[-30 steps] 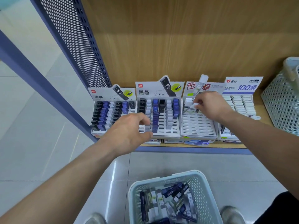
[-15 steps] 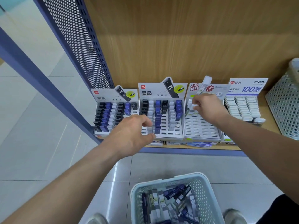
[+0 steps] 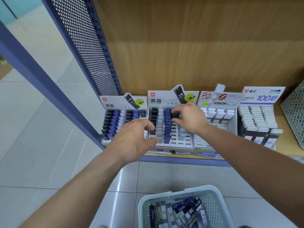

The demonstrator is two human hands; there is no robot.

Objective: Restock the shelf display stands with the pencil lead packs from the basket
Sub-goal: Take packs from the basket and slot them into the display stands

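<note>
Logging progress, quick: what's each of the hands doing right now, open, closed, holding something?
Left hand: fingers curled at a display stand; grip cannot be told.
Right hand: closed, pinching a black lead pack.

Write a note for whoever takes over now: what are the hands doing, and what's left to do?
Right hand pinches a small black lead pack over the second white cardboard display stand. Left hand curls at that stand's front left; what it holds is hidden. The pale perforated plastic basket on the floor holds many packs. Done: back rows filled. Left: empty front slots there and in the third white stand.
</note>
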